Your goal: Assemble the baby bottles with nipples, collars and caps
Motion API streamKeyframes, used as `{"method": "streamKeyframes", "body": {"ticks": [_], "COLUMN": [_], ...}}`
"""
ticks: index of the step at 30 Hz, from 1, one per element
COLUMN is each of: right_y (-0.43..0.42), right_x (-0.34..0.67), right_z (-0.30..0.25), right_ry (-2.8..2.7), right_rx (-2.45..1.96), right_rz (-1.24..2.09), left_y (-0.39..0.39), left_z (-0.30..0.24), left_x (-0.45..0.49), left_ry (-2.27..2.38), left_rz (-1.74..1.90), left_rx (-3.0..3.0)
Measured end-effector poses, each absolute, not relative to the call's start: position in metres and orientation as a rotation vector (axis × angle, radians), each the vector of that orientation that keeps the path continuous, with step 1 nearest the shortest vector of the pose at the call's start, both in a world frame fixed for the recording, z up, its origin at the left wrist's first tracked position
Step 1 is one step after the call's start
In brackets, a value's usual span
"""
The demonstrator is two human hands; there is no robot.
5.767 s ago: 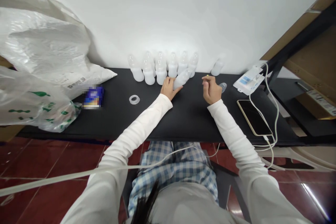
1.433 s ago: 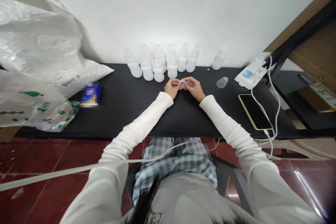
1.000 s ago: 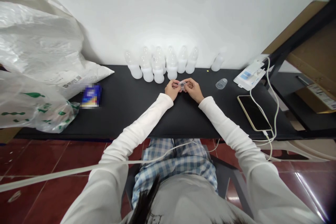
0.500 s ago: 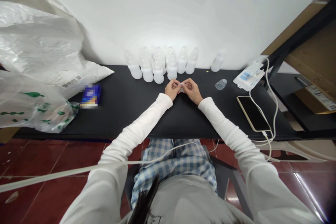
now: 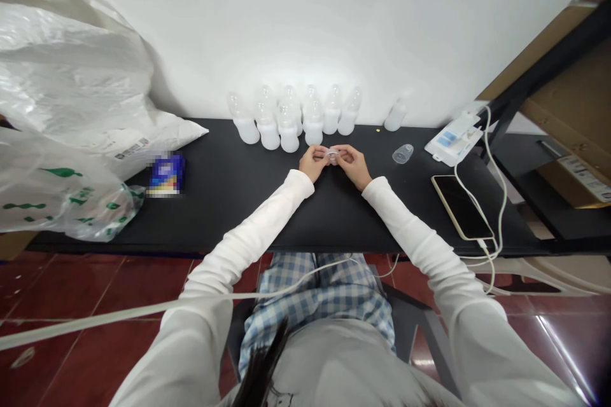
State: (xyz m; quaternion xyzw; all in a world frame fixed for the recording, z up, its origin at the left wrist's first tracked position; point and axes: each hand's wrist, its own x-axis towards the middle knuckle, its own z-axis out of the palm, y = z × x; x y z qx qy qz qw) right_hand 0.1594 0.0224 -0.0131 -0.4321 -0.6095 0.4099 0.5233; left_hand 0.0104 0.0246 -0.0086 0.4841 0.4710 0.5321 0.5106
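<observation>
"Can you read anything?"

"No. Left of the left grip (image 5: 314,163), the label on the white plastic sack (image 5: 131,149) is too small, the blue packet (image 5: 165,175) is blurred, and the clear bag's (image 5: 62,187) green print shows no words."

"And right of the right grip (image 5: 351,165)?"

"The carton label (image 5: 585,178) is too small too."

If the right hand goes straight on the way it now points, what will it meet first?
The right hand holds the small clear plastic piece at its fingertips, so that comes first; the left hand's fingers lie just beyond, though depth is unclear.
</observation>
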Motion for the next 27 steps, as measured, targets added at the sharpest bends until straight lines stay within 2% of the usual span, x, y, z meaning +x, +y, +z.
{"method": "streamKeyframes", "body": {"ticks": [16,27], "right_y": [0.0192,0.0154], "right_x": [0.1517,0.1508], "right_z": [-0.0115,-0.0099], "right_ry": [-1.424,-1.387], "right_rx": [-1.175,-1.123], "right_rz": [0.905,0.942], "left_y": [0.0192,0.0215], "left_z": [-0.0049,-0.01], "left_x": [0.0084,0.0061], "left_ry": [1.246,1.107], "left_rz": [1.275,1.316], "left_rx": [1.301,1.227]}}
